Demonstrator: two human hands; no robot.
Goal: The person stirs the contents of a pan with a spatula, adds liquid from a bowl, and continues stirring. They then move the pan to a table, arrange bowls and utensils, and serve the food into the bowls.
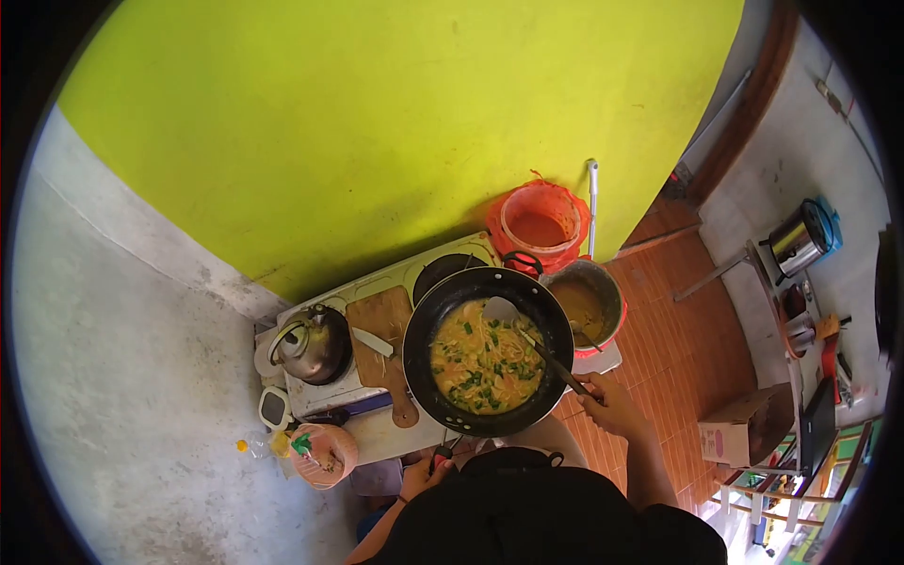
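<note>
Head view: the right hand (603, 394) is closed around the dark handle of a metal spatula (521, 331), whose blade rests in a round black wok (488, 350) of yellow noodles with green bits, sitting on the white stove (377, 282) at centre. The left hand (422, 474) is wrapped around the wok's red-and-black handle (441, 459) at its near rim. Left of the wok lie a brown wooden cutting board (381, 344) with a knife (373, 341) and a steel kettle (311, 344); right of it, a grey metal pot (589, 303) and an orange plastic bucket (540, 222).
</note>
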